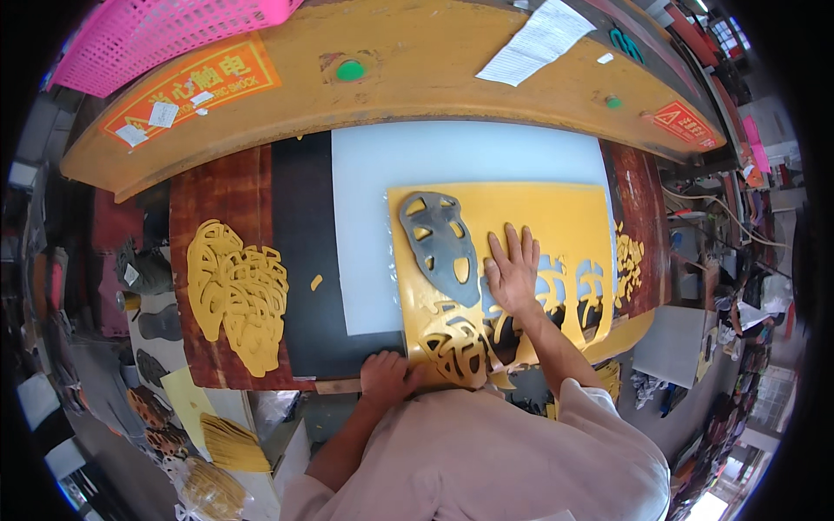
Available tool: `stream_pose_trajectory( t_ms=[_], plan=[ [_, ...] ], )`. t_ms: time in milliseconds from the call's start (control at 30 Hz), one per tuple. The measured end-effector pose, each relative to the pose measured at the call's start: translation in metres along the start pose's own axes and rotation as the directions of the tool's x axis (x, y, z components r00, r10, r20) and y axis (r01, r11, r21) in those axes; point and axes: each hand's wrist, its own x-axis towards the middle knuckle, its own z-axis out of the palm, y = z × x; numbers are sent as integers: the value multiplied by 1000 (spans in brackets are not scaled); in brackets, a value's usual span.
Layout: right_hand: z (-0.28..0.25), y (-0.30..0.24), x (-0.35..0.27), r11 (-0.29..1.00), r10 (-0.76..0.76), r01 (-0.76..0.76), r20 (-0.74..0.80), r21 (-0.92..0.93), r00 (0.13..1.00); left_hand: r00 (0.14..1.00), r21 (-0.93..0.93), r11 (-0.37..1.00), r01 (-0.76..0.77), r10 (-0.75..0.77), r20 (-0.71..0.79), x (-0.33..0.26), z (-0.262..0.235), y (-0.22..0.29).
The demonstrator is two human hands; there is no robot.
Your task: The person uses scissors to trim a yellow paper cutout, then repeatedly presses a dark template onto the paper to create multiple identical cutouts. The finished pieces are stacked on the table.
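My right hand [514,276] lies flat with fingers spread on a yellow sheet [543,208], just right of a dark grey, shoe-shaped cutting die [441,247]. The die has several openings and rests flat on the sheet's left part. Below it, cut yellow openwork pieces [456,347] lie near the front edge. Cut-out gaps run along the sheet's near right part, on both sides of my right forearm. By the table's front edge, left of those pieces, my left hand [388,379] is closed with curled fingers; what it grips, if anything, is hidden.
A pale board [365,260] lies under the sheet. Left is a pile of yellow cut pieces [239,295]; small yellow scraps [629,265] lie right. An orange machine beam [417,78] with green buttons spans the far side, a pink basket [156,43] on its left end.
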Motion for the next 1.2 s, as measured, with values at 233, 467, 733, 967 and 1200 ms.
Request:
stream_pose_trajectory(
  t_ms=[233, 467, 733, 967, 1200],
  plan=[
    [22, 13, 96, 999, -33, 36, -112, 24, 993, 987, 100, 995, -4, 20, -161, 81, 8, -42],
    [-24, 37, 123, 812, 99, -23, -99, 584, 990, 954, 353, 922, 159, -51, -296, 148, 24, -59],
    [-57, 106, 96, 368, 304, -431, 331, 824, 893, 941, 425, 883, 200, -52, -335, 241, 33, -109],
    [-85, 147, 141, 365, 539, -223, -10, 904, 842, 935, 414, 895, 167, -10, -354, 324, 34, -151],
    [-112, 188, 266, 537, 571, -202, -177, 819, 802, 950, 435, 883, 175, -36, -309, 376, 30, -174]
  ],
)
